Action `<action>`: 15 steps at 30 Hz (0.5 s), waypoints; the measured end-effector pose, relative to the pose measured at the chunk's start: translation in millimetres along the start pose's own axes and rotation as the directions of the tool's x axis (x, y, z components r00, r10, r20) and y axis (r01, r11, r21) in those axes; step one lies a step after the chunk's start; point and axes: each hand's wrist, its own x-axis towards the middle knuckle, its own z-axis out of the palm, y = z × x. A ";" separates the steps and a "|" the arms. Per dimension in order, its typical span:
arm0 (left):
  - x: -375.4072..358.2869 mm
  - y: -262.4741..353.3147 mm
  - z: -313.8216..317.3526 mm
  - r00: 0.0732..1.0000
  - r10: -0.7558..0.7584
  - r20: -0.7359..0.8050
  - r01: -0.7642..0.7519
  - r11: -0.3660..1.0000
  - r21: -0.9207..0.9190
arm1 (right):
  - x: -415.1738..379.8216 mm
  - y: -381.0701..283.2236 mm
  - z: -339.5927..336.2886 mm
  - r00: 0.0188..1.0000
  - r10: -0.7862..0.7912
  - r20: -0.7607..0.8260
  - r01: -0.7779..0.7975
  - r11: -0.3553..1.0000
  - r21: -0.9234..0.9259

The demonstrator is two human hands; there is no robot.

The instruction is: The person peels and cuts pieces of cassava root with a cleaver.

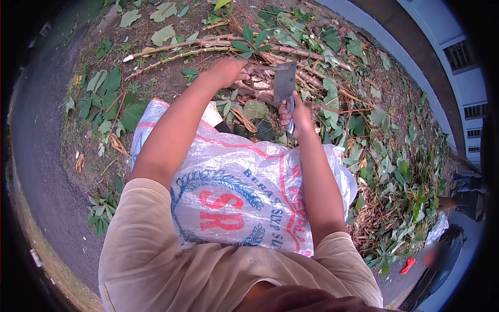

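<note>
My right hand (298,115) is wrapped round the handle of a cleaver, whose broad grey blade (284,82) points away from me, upright over the cut wood. My left hand (228,72) reaches to the left end of a rough brown piece of wood (260,82), its fingers closed; what they grip is partly hidden. A stem with green leaves (250,46) lies just beyond that hand. Long cut branches (208,42) lie behind both hands. A printed white woven sack (228,182) covers my lap.
Leafy cuttings (395,177) and wood chips (366,208) spread over the ground at the right. Large leaves (134,115) lie at the left, beside a paved path (41,145). Another person (470,203) is at the far right, near a red object (408,265).
</note>
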 end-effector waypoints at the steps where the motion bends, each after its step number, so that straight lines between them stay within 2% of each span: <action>1: 2.4 2.2 -2.4 1.000 -0.008 0.006 0.008 1.000 0.009 | 1.1 -1.9 1.5 1.000 -0.003 0.006 0.003 1.000 -0.002; 4: 8.5 -1.5 2.8 1.000 -0.024 0.020 0.024 1.000 0.019 | -9.5 -0.7 12.6 0.929 -0.347 -0.129 0.325 0.931 -0.166; 5: 9.2 -4.8 7.7 1.000 -0.024 0.019 0.024 0.999 0.025 | -11.5 3.0 13.2 0.935 -0.329 -0.134 0.306 0.937 -0.170; 7: 5.2 -5.2 7.6 1.000 0.006 -0.009 -0.006 1.000 0.006 | -11.3 8.6 12.1 0.908 -0.414 -0.067 0.384 0.886 -0.260; 8: 5.8 -3.9 4.1 1.000 0.011 0.011 -0.012 0.999 0.047 | -6.6 13.8 9.9 0.948 -0.307 -0.091 0.258 0.900 -0.351; 9: 7.9 -4.2 3.0 0.999 0.018 0.027 -0.021 0.996 0.089 | -6.0 16.7 7.0 0.946 -0.311 -0.097 0.261 0.901 -0.346; 10: 8.8 -8.3 7.9 0.998 -0.046 0.040 0.042 0.992 0.115 | -3.8 15.2 5.5 0.979 -0.178 -0.099 0.136 0.933 -0.332; 11: 12.9 -9.2 10.2 0.999 -0.038 0.031 0.034 0.992 0.118 | -1.4 12.6 4.7 0.994 -0.042 -0.097 0.008 0.947 -0.321; 13: 5.2 -11.4 8.2 0.999 -0.037 0.031 0.035 0.997 0.071 | -4.4 6.6 16.7 0.993 -0.069 -0.091 0.029 0.922 -0.386; 15: 2.0 -10.8 10.3 0.996 -0.074 0.046 0.072 0.996 0.062 | -9.5 8.7 19.3 0.963 -0.264 -0.050 0.225 0.895 -0.386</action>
